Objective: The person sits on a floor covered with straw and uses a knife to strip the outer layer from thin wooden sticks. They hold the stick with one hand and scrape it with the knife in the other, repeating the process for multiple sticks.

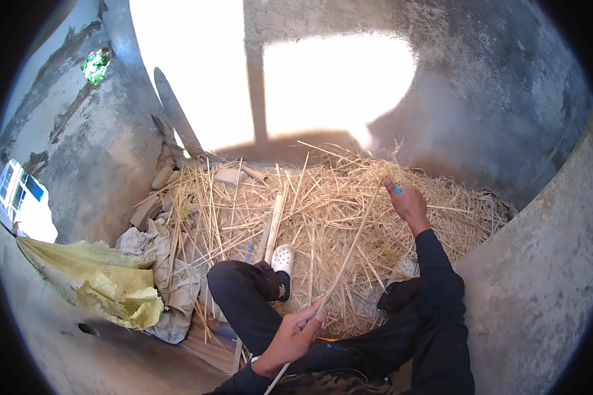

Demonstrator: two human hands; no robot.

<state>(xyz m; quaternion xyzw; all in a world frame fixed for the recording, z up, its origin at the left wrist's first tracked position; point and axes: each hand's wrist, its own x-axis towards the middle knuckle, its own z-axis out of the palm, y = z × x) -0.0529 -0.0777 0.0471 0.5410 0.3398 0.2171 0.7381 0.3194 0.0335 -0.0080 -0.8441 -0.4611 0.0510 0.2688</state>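
A long, thin, pale stalk [350, 253] slants across my lap, from the lower edge up toward the straw. My left hand [295, 339] is closed around its lower part, above my bent leg. At the stalk's far end, my right hand [410, 204] is closed, with its thumb pointing forward. From that fist shows a small bright blue piece [397, 189]; the rest of it is hidden, so I cannot tell its kind. Whether the right fingers also grip the stalk tip is unclear. Loose straw [329, 224] lies beneath both hands.
Flat pale strips [275, 227] lie on the straw beside a white clog [282, 259] on my foot. To the left are a torn yellow-green sheet [99, 276] and grey cloth [178, 316]. Concrete walls [527, 296] enclose the space; strong sunlight falls on the far one.
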